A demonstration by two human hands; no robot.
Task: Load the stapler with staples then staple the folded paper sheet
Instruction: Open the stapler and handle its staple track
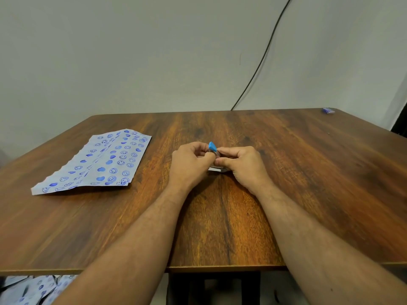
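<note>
A small stapler (213,146) with a blue top sits between my two hands at the middle of the wooden table (308,172). Its blue lid tilts up; a metal base edge shows below at the table. My left hand (191,164) pinches it from the left, fingers closed. My right hand (240,164) grips it from the right. Whether staples are between my fingers is hidden. The folded paper sheet (94,161), white with blue smiley faces and hearts, lies flat at the left, apart from both hands.
A small blue box (328,110) lies at the far right corner of the table. A black cable (259,64) runs down the wall behind. More patterned paper (33,289) lies on the floor at the lower left.
</note>
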